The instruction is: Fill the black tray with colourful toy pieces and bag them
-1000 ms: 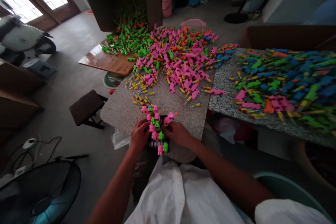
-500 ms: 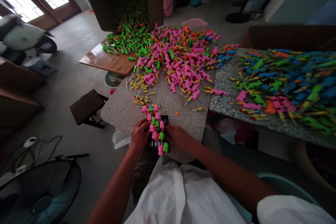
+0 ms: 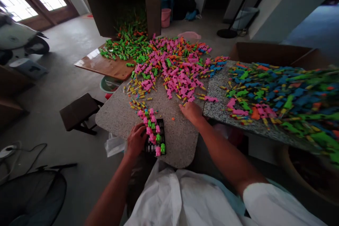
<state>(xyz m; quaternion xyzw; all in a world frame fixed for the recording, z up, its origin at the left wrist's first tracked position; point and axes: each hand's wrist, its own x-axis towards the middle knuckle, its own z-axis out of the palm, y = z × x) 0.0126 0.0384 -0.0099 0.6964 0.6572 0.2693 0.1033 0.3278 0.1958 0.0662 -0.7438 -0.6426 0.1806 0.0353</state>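
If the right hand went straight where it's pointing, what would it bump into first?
Probably the near edge of the pile of pink pieces. The right hand looks so close it may be touching one already, but depth is hard to tell.

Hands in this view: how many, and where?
2. The left hand is at the left side of the black tray; the right hand is at the near edge of the toy pile.

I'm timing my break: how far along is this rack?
Pink and green figures already stand in the black rack, partly filled. The left hand is beside it; the right hand is at the loose pile, its grip unclear. Bare slots and that pile seem left to do.
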